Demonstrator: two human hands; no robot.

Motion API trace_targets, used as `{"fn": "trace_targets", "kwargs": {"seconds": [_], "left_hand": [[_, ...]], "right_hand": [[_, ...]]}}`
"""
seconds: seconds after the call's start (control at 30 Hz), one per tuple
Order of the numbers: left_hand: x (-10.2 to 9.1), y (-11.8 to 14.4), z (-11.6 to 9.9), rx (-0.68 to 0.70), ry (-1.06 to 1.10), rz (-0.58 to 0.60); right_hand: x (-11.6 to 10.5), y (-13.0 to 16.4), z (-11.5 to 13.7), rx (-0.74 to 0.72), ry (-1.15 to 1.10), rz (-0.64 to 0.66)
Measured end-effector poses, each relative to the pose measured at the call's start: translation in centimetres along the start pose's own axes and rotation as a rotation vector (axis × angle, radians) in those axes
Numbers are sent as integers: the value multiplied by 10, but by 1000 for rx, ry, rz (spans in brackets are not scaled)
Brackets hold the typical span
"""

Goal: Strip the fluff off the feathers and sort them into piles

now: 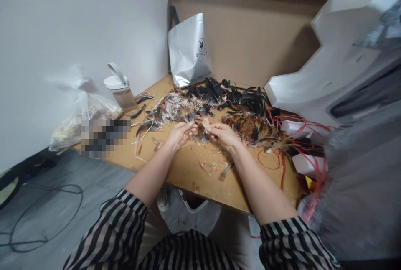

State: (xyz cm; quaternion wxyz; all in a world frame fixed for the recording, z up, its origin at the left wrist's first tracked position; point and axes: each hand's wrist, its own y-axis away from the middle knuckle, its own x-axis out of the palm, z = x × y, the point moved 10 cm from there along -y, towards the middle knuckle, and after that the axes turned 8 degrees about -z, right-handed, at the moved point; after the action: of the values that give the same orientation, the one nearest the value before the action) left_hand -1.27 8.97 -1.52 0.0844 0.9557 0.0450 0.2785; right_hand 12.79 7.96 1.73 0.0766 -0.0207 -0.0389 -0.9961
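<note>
Two hands, left (pixel 180 133) and right (pixel 223 134), pinched shut on one small, pale, wispy feather (pixel 204 124).

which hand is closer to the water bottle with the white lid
Left. The left hand lies right of the water bottle with bare table between them; the right hand is farther right, beyond the left hand.

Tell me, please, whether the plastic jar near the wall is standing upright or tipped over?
Upright: the plastic jar stands on its base on the wooden tabletop, white lid on top with its handle raised.
</note>
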Motion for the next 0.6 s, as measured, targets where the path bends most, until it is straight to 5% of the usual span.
{"fn": "trace_targets", "kwargs": {"seconds": [0.23,0.6], "left_hand": [[17,9,18,-112,-70,142],[18,8,22,-102,-74,134]], "right_hand": [[2,-4,-1,-103,-40,-193],[8,-1,5,-306,115,-288]]}}
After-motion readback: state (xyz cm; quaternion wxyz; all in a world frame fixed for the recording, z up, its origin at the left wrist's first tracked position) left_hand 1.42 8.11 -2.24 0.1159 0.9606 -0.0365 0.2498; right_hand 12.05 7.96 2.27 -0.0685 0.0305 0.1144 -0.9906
